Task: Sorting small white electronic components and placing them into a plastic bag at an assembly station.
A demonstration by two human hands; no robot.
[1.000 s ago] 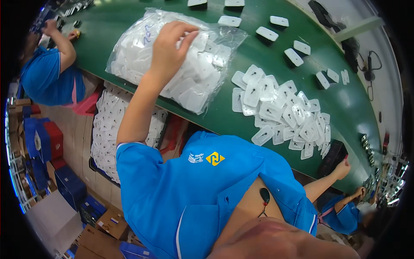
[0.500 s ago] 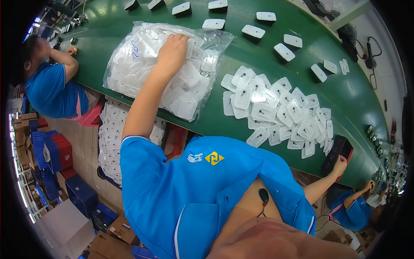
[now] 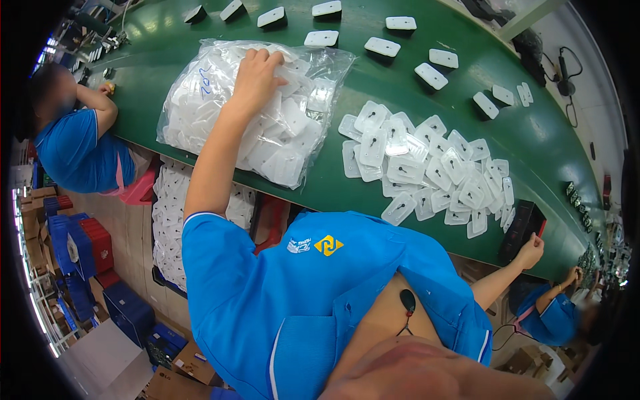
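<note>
Over a clear plastic bag point(image 3: 175, 123) of white plastic covers, my left hand point(image 3: 257, 79) reaches in at the opening. Its fingers bend down onto the heaped covers point(image 3: 293, 120), with the thumb apart, and no cover shows between them. At the right, my right hand point(image 3: 531, 252) grips the near end of a black box with a red side point(image 3: 523, 230) at the table's edge; some fingers are hidden. Between the hands spreads a pile of translucent white covers point(image 3: 427, 167), many with a small dark piece in the middle.
Black units with white tops point(image 3: 381, 47) stand in loose rows on the green table point(image 3: 353, 80). A crate of white parts point(image 3: 175, 227) sits below the table's left edge. One co-worker point(image 3: 80, 143) is at the left, another point(image 3: 550, 317) at the lower right.
My left hand has shifted slightly left over the bag, and its thumb now stands out from the fingers. My right hand stays on the black box. The whole view has shifted a little.
</note>
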